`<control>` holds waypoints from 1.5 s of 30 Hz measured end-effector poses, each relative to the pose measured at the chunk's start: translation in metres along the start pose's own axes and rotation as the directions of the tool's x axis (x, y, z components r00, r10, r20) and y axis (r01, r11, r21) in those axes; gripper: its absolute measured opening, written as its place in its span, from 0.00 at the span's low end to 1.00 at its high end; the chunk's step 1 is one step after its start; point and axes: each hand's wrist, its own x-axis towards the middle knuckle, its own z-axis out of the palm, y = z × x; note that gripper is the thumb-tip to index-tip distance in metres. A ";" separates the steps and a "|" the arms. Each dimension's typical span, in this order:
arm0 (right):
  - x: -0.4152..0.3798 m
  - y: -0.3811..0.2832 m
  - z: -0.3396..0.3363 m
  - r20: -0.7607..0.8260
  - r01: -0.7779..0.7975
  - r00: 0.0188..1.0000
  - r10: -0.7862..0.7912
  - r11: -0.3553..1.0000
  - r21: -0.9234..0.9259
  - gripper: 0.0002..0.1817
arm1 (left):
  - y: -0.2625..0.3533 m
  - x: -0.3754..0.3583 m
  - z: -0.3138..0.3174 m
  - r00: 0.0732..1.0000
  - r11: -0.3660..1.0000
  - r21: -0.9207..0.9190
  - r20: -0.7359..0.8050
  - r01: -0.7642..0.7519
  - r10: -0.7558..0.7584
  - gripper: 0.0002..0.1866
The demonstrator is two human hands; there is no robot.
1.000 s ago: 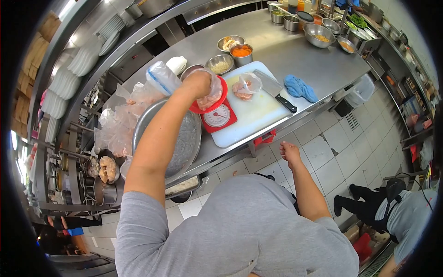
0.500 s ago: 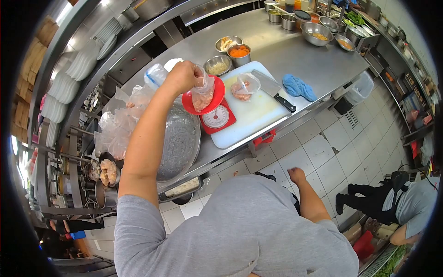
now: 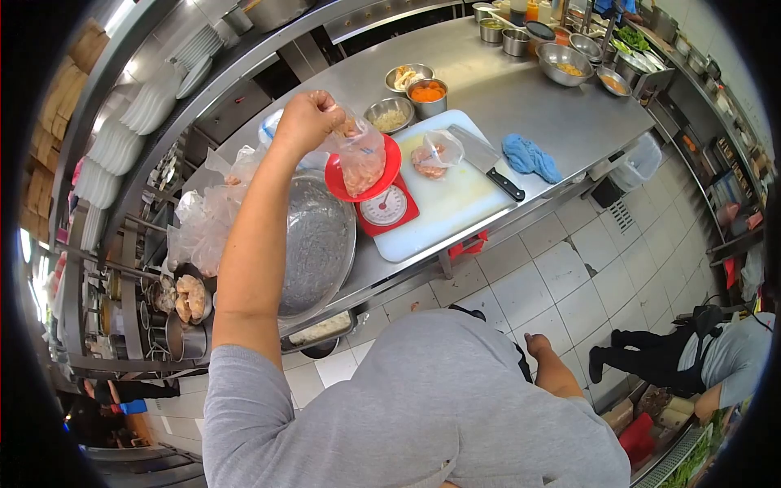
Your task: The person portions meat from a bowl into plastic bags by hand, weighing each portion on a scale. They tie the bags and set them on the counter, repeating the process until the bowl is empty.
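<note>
Meat bag [image 3: 363, 167] overlaps the red pan [image 3: 392, 156]; left hand [image 3: 307, 120] grasps its top at 10 o'clock; right hand [image 3: 538, 345], toward 4 o'clock: clenched or released, cannot tell.

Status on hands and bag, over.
Left hand gripping clear plastic bag of pinkish meat, over round red scale pan. Right hand down by side. No visible obstruction.

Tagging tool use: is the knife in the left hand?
No, the left hand grips a plastic bag; the knife lies on the cutting board.
</note>
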 end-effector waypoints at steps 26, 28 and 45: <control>-0.013 -0.021 -0.016 0.029 0.040 0.999 -0.042 0.997 0.059 0.35 | -0.005 -0.017 0.075 0.895 0.828 0.444 0.422 -0.342 0.143 0.04; -0.012 -0.025 -0.018 -0.004 0.053 0.999 -0.053 0.995 0.084 0.35 | 0.004 -0.015 0.075 0.891 0.810 0.478 0.441 -0.339 0.112 0.02; 0.015 0.027 0.032 0.069 0.061 0.996 -0.053 0.992 -0.110 0.37 | -0.027 -0.028 0.043 0.940 0.769 0.614 0.336 -0.179 -0.050 0.20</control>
